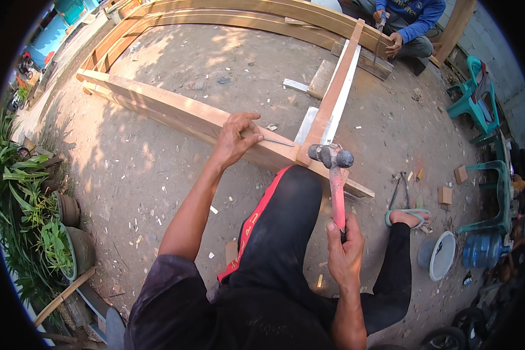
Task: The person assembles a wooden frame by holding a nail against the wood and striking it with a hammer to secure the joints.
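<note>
My right hand [345, 248] grips the black end of a ball-peen hammer [337, 189] by its red handle. The dark hammer head is raised over the joint where a narrow crosspiece [325, 108] meets a long wooden beam [175, 108]. Pinched between the fingers of my left hand [236, 139] is a long thin nail [279, 141], lying nearly flat along the beam's top, its far end pointing toward that joint. My bent knee [294, 186] is close against the beam's near side.
Another person in a blue sweatshirt [417, 17] holds a saw [379, 41] at the frame's far side. Pliers [399, 188], wood blocks [445, 195], a white bucket [441, 255] and green chairs [478, 96] stand or lie at right. Potted plants [55, 245] line the left.
</note>
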`<move>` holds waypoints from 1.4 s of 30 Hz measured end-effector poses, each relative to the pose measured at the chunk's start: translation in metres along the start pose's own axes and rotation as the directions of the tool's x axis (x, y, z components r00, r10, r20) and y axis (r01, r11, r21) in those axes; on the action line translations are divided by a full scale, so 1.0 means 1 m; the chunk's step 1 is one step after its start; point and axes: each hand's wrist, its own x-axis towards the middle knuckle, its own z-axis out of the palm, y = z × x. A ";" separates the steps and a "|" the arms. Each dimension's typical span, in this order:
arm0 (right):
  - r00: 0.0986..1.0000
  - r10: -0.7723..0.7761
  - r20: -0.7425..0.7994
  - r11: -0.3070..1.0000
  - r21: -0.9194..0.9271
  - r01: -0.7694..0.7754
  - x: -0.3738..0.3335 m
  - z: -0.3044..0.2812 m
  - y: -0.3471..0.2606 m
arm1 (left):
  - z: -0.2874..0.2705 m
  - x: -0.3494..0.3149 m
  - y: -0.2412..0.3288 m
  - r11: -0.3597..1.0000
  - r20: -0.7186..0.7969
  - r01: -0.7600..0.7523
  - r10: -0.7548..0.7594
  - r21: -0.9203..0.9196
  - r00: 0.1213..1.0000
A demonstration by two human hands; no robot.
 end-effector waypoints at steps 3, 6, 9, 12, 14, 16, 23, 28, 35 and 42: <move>0.997 -0.052 0.048 0.996 -0.075 0.056 0.014 0.003 -0.011 | -0.002 -0.001 -0.001 1.000 0.041 -0.008 0.009 -0.010 0.999; 0.989 -0.081 0.122 0.977 -0.187 0.103 0.030 0.007 -0.029 | -0.001 -0.002 -0.005 0.999 0.043 -0.042 0.042 -0.010 0.998; 0.977 -0.093 0.190 0.960 -0.243 0.138 0.048 0.007 -0.046 | 0.002 -0.005 -0.011 0.994 0.011 -0.106 0.106 -0.005 0.994; 0.959 -0.167 0.230 0.944 -0.244 0.223 0.064 0.010 -0.056 | 0.003 -0.005 -0.013 0.994 -0.019 -0.105 0.105 -0.033 0.994; 0.943 -0.224 0.246 0.929 -0.238 0.283 0.074 0.017 -0.055 | -0.002 -0.007 -0.013 0.993 0.011 -0.098 0.099 -0.061 0.995; 0.943 -0.187 0.274 0.912 -0.308 0.270 0.083 0.019 -0.054 | -0.001 -0.005 -0.013 0.993 0.021 -0.102 0.103 -0.059 0.994; 0.951 -0.171 0.257 0.883 -0.389 0.264 0.098 0.012 -0.054 | -0.001 -0.005 -0.016 0.994 0.045 -0.086 0.089 -0.063 0.995; 0.885 -0.241 0.397 0.761 -0.489 0.427 0.114 0.008 -0.037 | -0.001 -0.001 -0.013 0.996 0.061 -0.079 0.081 -0.049 0.995; 0.908 -0.232 0.350 0.881 -0.320 0.348 0.110 0.013 -0.034 | -0.002 -0.004 -0.015 0.997 0.033 -0.031 0.033 -0.075 0.999; 0.953 -0.221 0.206 0.896 -0.345 0.282 0.085 -0.015 -0.030 | -0.006 -0.002 -0.002 0.997 0.086 -0.075 0.075 0.007 0.993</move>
